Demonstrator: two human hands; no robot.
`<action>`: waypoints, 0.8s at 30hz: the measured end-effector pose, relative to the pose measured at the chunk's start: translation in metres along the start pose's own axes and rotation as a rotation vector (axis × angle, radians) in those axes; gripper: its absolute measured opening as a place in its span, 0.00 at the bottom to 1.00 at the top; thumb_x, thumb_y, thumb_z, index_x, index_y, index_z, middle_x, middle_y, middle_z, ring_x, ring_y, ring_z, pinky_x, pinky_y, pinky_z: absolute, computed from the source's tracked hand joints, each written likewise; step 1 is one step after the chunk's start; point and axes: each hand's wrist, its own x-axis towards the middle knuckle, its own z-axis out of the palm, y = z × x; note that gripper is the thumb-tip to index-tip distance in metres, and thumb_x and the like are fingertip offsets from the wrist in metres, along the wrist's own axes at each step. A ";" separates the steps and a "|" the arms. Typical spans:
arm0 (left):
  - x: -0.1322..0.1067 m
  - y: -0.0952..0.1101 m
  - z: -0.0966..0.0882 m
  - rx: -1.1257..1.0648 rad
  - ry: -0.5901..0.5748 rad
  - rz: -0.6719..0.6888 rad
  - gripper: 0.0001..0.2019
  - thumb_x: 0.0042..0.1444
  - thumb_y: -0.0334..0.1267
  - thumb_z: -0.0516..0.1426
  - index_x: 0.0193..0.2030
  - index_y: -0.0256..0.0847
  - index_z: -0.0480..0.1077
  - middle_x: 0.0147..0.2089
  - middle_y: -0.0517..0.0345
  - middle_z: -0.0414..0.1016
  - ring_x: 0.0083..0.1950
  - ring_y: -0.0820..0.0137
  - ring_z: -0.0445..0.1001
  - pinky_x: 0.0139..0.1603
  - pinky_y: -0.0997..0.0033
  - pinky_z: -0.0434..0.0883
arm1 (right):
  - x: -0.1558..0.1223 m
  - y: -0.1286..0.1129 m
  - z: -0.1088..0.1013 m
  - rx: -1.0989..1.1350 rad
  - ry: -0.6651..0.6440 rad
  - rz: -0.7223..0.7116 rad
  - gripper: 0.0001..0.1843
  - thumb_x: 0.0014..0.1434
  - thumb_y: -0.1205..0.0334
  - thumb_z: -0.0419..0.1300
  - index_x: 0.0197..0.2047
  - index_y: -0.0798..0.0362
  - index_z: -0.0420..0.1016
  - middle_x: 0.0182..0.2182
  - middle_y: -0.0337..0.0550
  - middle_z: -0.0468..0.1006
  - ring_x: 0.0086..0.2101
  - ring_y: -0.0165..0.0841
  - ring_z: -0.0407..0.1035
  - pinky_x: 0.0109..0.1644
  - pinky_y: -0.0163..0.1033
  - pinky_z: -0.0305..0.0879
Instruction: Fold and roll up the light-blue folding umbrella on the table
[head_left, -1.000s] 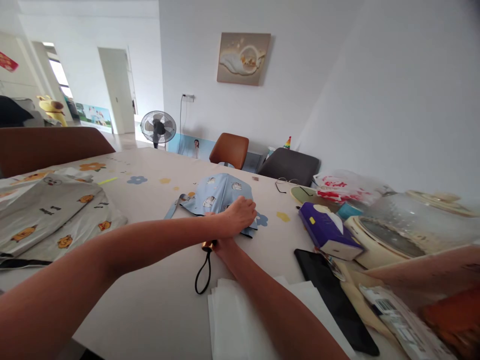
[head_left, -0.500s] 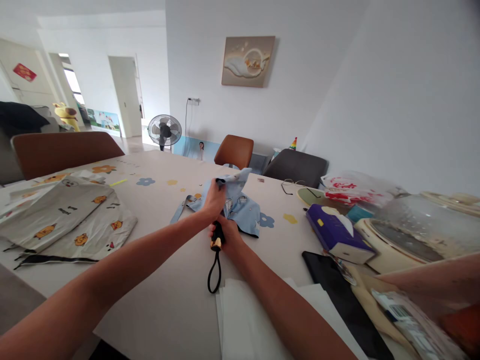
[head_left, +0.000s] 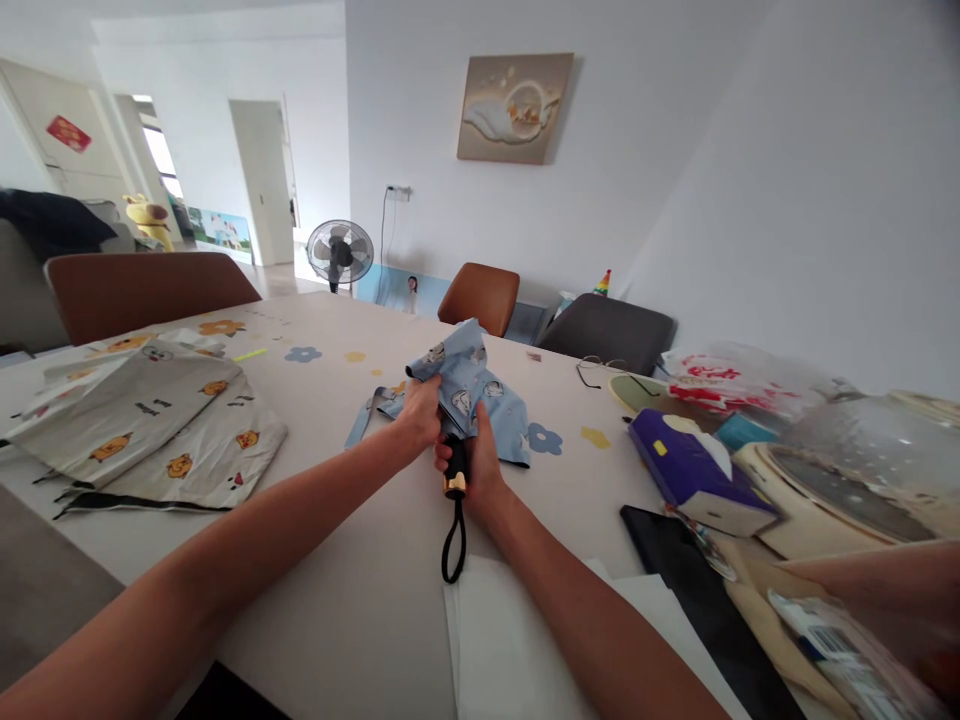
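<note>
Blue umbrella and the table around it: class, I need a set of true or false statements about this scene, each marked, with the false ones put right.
1. The right hand is around the black handle of the blue umbrella. True.
2. The umbrella's canopy is spread fully open. False: its cloth is gathered in loose folds.
3. The left hand touches the umbrella's canopy. True.
4. The purple tissue box stands to the left of the umbrella. False: the purple tissue box is to its right.
5. A black loop extends from the handle's gold end. True.
6. The fan is on the table. False: the fan stands beyond it.
</note>
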 end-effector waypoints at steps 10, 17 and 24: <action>0.004 0.005 0.000 -0.123 -0.008 -0.155 0.05 0.54 0.28 0.52 0.28 0.39 0.63 0.23 0.60 0.68 0.23 0.74 0.67 0.29 0.72 0.70 | 0.004 0.001 0.001 -0.034 0.116 0.005 0.22 0.56 0.46 0.54 0.22 0.55 0.64 0.13 0.35 0.64 0.12 0.23 0.56 0.11 0.28 0.54; 0.007 0.000 -0.004 -0.162 -0.033 -0.221 0.05 0.56 0.30 0.51 0.30 0.37 0.65 0.24 0.59 0.68 0.24 0.74 0.68 0.32 0.73 0.70 | 0.003 0.001 0.006 -0.108 0.239 -0.049 0.10 0.53 0.64 0.59 0.22 0.56 0.67 0.13 0.37 0.68 0.14 0.25 0.62 0.14 0.29 0.61; 0.005 0.011 -0.006 -0.204 -0.058 -0.102 0.04 0.51 0.31 0.57 0.36 0.36 0.69 0.31 0.55 0.74 0.30 0.72 0.72 0.35 0.72 0.71 | 0.006 -0.003 0.004 -0.204 0.323 -0.044 0.12 0.50 0.67 0.57 0.18 0.53 0.62 0.08 0.33 0.62 0.09 0.25 0.55 0.11 0.30 0.56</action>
